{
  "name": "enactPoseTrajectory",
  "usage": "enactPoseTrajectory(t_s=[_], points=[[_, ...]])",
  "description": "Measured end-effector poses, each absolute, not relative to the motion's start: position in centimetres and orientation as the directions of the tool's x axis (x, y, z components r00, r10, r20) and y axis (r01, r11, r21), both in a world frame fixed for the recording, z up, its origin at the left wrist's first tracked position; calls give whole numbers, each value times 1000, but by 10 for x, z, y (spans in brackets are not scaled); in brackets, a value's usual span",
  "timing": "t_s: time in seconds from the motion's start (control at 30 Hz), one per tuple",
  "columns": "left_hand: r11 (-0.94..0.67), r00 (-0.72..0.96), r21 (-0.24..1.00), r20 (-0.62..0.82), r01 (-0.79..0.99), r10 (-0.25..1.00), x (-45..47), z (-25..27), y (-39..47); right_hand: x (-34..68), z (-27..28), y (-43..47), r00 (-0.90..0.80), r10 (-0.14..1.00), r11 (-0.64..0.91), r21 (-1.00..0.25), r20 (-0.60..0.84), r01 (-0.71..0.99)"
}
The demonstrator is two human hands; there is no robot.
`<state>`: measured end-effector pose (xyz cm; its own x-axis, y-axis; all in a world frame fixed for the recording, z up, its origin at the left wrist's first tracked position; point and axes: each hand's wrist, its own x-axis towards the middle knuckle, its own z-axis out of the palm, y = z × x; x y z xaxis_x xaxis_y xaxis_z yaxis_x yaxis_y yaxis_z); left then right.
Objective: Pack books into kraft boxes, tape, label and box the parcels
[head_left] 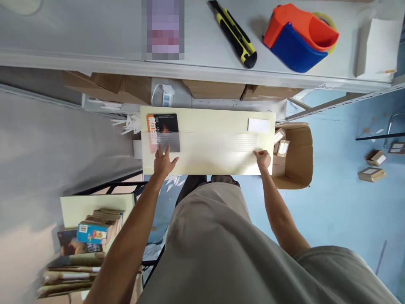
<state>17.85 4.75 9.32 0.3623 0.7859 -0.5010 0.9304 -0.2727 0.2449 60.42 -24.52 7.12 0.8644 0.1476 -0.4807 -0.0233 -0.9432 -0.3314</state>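
Though half-covered, book (168,125) at left hand (163,163)

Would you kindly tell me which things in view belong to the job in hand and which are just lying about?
In the job:
book, at the table's left end
clear film, partly over the book, pinched by the right hand
pale table

Apparently just lying about:
knife
tape dispenser
open cardboard box
power strip

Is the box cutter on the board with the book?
No, the box cutter lies on the grey surface beyond the board that bears the book.
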Motion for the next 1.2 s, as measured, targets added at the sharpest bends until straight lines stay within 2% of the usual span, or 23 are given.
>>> enactPoseTrajectory(t_s=[0.1,0.2,0.27,0.33,0.43,0.57,0.77,0.87,0.93,1.03,1.1,1.2], points=[[-318,402,245,-544,916,737,167,84,48,596,77,-236,903,152,-952,-305,-401,24],[-347,414,230,-583,909,699,168,79,43,572,82,-210,874,261,-928,-355,-410,111],[-364,421,220,-591,905,688,169,78,41,541,83,-184,759,396,-874,-464,-517,141],[-385,436,220,-592,896,678,167,79,44,497,79,-152,535,549,-794,-600,-642,95],[-420,470,234,-601,877,646,161,84,53,418,64,-98,305,625,-760,-649,-719,26],[-432,515,293,-603,853,609,151,86,69,338,38,-41,180,608,-781,-623,-773,-39],[-379,608,481,-548,791,574,134,75,94,311,24,-20,211,459,-861,-491,-863,-131],[-292,612,561,-551,775,567,130,70,115,314,28,-20,192,396,-884,-429,-898,-185],[-206,546,570,-526,795,652,133,66,135,315,32,-19,176,364,-893,-397,-915,-212],[-67,327,495,-459,866,826,147,59,173,318,37,-15,157,329,-903,-359,-931,-235],[13,210,432,-465,902,860,159,53,197,321,40,-12,145,312,-908,-340,-939,-244],[118,111,378,-532,918,840,171,41,226,323,41,-9,132,294,-913,-319,-947,-254]])
